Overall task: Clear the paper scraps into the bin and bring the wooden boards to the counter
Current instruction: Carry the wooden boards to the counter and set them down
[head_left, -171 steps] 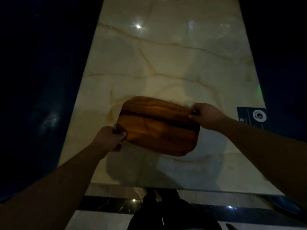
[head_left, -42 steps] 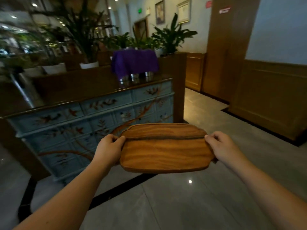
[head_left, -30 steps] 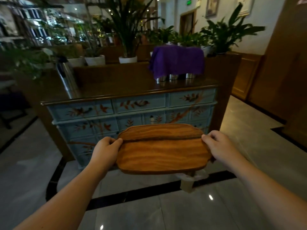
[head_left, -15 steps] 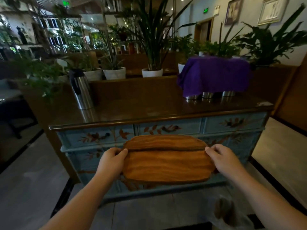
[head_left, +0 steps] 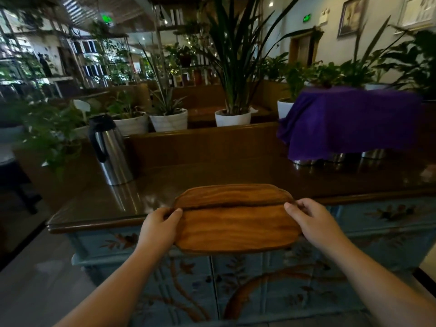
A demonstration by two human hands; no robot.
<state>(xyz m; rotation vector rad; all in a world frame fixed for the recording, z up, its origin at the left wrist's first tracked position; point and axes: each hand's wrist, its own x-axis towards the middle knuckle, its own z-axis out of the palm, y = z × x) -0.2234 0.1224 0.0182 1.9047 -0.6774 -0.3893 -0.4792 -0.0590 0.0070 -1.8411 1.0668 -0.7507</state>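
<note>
The person is holding a stack of flat, rounded, brown wooden boards (head_left: 236,219) in the middle of the frame, just above the front edge of the dark, shiny wooden desk (head_left: 212,175) that is sitting on a blue painted chest of drawers (head_left: 377,223). To do this step well, the boards should be going forward, staying level, and coming down softly on the bare part of the desk top. They should be landing well away from the edge so they are not tipping off. The tall silver jug with a black handle (head_left: 109,149) is standing at the left, and the purple cloth (head_left: 349,121) is hanging at the upper right, so the middle looks like the safe spot.

The left hand (head_left: 160,226) is gripping the left end of the boards, thumb on top. The right hand (head_left: 311,220) is gripping the right end the same way. Both grips are closed tight on the boards. No paper scraps or bin are showing here.
</note>
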